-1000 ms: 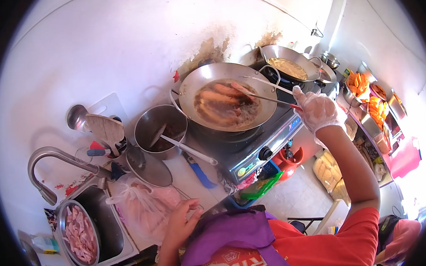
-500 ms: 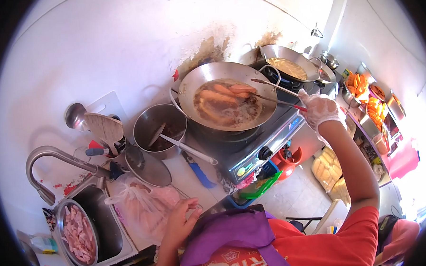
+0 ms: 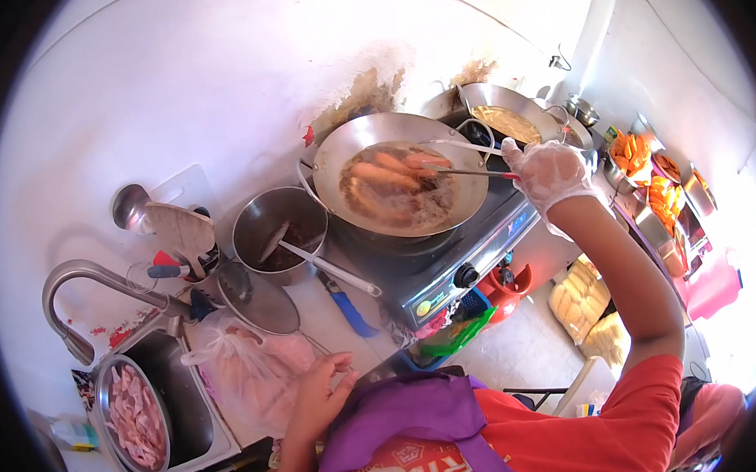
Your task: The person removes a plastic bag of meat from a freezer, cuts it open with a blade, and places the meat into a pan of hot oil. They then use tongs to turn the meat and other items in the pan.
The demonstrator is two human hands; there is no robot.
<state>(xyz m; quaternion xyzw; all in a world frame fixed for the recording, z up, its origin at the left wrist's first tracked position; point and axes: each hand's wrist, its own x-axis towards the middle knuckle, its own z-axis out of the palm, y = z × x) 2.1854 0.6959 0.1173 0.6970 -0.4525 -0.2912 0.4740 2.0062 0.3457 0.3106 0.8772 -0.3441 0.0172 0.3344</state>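
My right hand [image 3: 552, 173], in a clear plastic glove, is closed on the handles of metal tongs [image 3: 476, 172] at the right side of a large wok [image 3: 332, 158]. The tongs' arms are apart, one over the rim and one reaching to the food. Several orange-brown pieces [image 3: 384, 175] lie in bubbling oil. My left hand [image 3: 324, 390] is bare, its fingers apart and slightly curled, beside a plastic bag of pink meat [image 3: 257, 368]. A pot [image 3: 250, 209] with dark contents and a long-handled ladle [image 3: 333, 267] stands left of the wok.
A second wok [image 3: 507, 95] sits at the stove's far end. On the counter lie a blue-handled knife [image 3: 350, 311] and a lid [image 3: 263, 300]. A bowl of raw meat [image 3: 135, 415] is in the sink [image 3: 191, 404]. Behind my right arm, part of another person [image 3: 713, 420] shows.
My right hand has shifted slightly left with the tongs, whose angle has changed. The view has moved a little. My left hand looks nearly the same.
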